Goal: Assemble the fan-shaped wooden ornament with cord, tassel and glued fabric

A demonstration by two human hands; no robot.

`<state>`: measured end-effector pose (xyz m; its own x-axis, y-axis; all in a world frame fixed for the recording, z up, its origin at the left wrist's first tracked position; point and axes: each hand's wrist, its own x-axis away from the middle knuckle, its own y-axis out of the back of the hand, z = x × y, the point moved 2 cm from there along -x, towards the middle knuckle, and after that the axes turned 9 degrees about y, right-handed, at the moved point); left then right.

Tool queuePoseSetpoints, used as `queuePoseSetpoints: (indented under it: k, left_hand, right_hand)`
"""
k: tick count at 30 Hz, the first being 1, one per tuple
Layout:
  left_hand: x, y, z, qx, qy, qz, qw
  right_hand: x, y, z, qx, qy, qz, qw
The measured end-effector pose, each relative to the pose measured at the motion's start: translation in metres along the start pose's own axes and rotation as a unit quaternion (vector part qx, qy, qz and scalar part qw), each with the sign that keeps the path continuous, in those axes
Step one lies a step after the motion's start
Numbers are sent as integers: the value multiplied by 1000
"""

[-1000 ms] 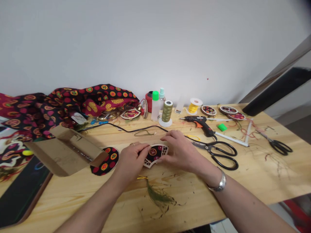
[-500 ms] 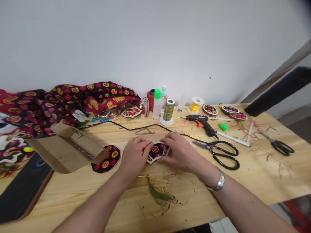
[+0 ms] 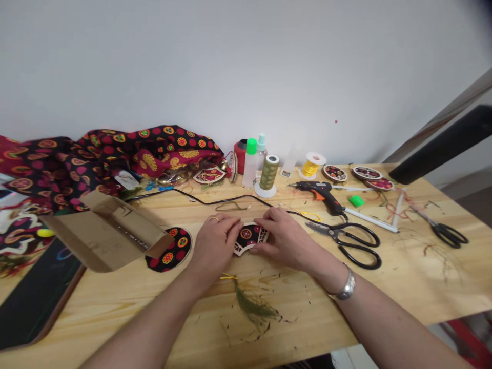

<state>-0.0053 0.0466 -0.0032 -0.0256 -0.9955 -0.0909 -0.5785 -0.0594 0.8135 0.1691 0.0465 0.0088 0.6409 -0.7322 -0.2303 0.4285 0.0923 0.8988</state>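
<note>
A small fan-shaped wooden piece [image 3: 250, 238] with patterned red-and-black fabric in it lies on the wooden table [image 3: 403, 277]. My left hand [image 3: 213, 245] presses on its left side with curled fingers. My right hand [image 3: 287, 240] holds its right side, fingers closed over the edge. A green tassel with a yellow tie [image 3: 249, 302] lies just in front of my hands. A round patch of the same fabric [image 3: 169, 251] sits to the left.
An open cardboard box [image 3: 103, 236] stands at the left, with patterned cloth [image 3: 115, 154] behind it. Large black scissors [image 3: 346, 241], a glue gun [image 3: 321, 192], thread spools [image 3: 268, 174], bottles [image 3: 250, 163] and finished discs [image 3: 357, 174] line the back. Smaller scissors [image 3: 442, 228] lie at the right.
Both hands have drawn closer together over the fan-shaped piece and pressed it down flatter on the table. The view has shifted slightly.
</note>
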Motion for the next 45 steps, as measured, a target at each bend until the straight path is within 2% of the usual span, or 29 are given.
queuePoseSetpoints:
  k: [2,5,9,11,18,30,39,45]
  left_hand:
    - [0,7,2,32,7,5,999]
    - [3,17,4,32,26,45,998]
    - [9,19,-1,-17,-36,99,994]
    - [11,17,-4,-35,-46,110,992]
    - [14,15,-8,-59,-25,91,994]
    - [13,14,-6,-49,-37,110,992]
    - [15,14,-7,-50,-24,99,994]
    - [15,15,-8,-55,-20,108,992]
  right_hand:
    - [0,0,0,-1,1,-1,1000]
    - [1,0,0,0,4,3,1000]
    - [0,0,0,5,1,0,1000]
    - [0,0,0,4,0,2,1000]
    - [1,2,1,4,3,5,1000]
    - [-2,3,1,13,3,11,1000]
    - [2,12,-11,-75,-37,42,996]
    - [2,15,-9,-61,-24,47,997]
